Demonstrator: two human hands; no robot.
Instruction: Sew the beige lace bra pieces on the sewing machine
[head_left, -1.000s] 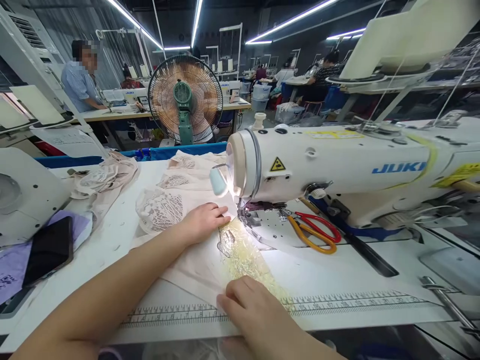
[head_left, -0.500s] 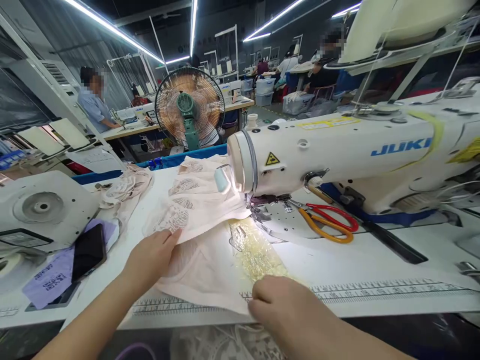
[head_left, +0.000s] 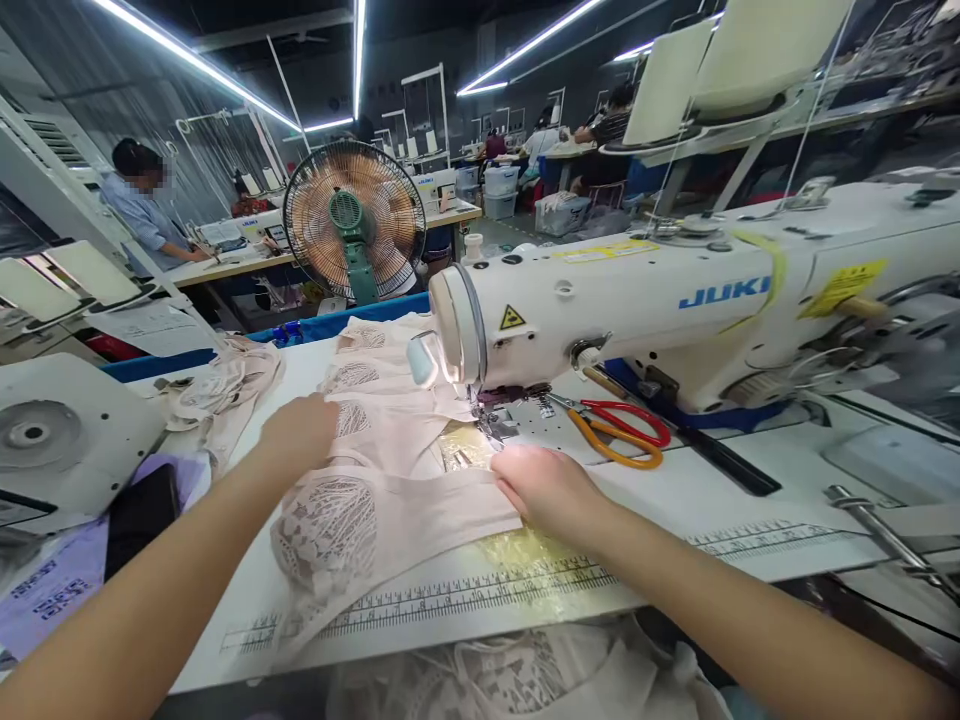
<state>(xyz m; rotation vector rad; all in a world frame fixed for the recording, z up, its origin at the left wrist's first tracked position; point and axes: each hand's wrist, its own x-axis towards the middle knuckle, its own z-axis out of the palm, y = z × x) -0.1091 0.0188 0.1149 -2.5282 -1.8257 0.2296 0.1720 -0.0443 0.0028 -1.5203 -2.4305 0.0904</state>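
A beige bra [head_left: 442, 510] with a lace cup lies in front of the sewing machine [head_left: 517, 320], its band stretching to the right. My right hand [head_left: 551, 485] pinches the end of that band just before the presser foot. Farther left, my left hand [head_left: 300, 435] is closed at the cup edge of the beige bra pieces; its fingertips are mostly hidden. More lace-cupped bras [head_left: 360, 378] lie in a row behind, running up to the needle area. Under the band shows a shiny yellow taped patch [head_left: 536, 560] on the table.
Red and orange-handled scissors [head_left: 622, 432] and a black-handled tool [head_left: 731, 462] lie right of the needle. A ruler tape [head_left: 420, 600] runs along the front edge. A phone [head_left: 142, 510] lies at left; a fan [head_left: 352, 220] stands behind. More bras [head_left: 517, 670] hang below the table.
My right hand has moved up toward the needle with the bra's band end. My left hand has shifted up and left. A lace cup now lies nearer the front edge. The view has turned right.
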